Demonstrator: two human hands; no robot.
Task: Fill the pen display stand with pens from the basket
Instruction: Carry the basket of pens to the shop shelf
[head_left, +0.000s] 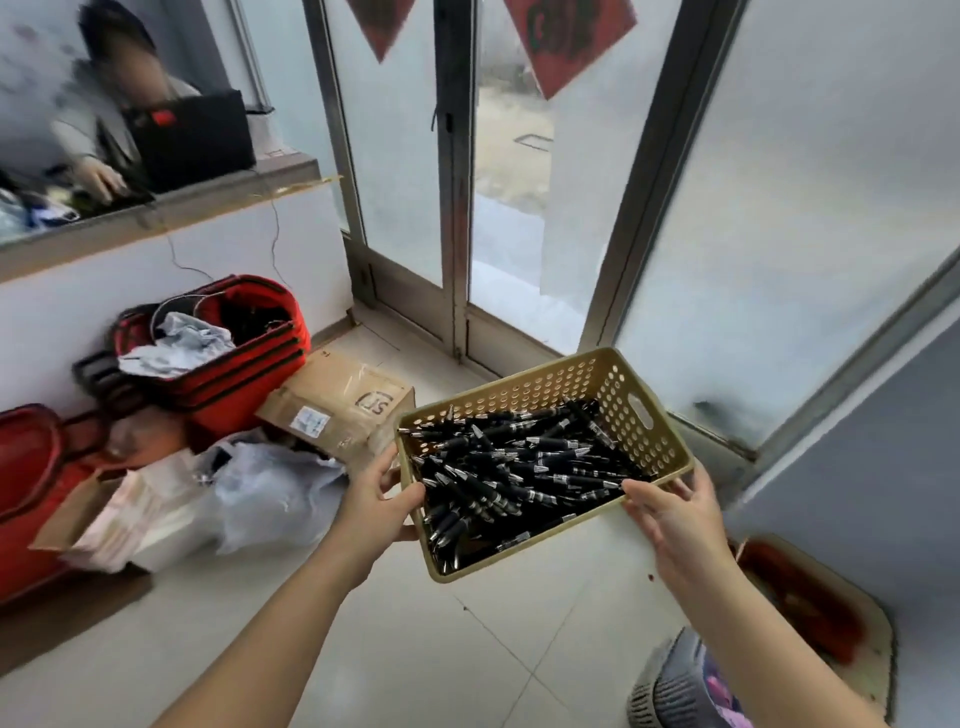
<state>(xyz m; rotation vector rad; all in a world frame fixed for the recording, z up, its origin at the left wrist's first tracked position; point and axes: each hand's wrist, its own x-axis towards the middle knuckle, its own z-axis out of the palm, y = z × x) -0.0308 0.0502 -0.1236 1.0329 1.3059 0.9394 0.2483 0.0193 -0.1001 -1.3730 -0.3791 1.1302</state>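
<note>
A tan perforated plastic basket (636, 410) is held up in the air over the tiled floor, tilted toward me. It is full of black pens (519, 467) with silver tips, lying in a loose heap. My left hand (376, 501) grips the basket's left rim, thumb over the edge. My right hand (675, 512) grips the near right rim. No pen display stand is in view.
Red bags (228, 353), a cardboard box (343, 402) and plastic bags (270, 488) crowd the floor at left. Glass sliding doors (457, 208) stand ahead. A person sits behind a counter (156, 218) at upper left. A grey bin (675, 686) sits at lower right.
</note>
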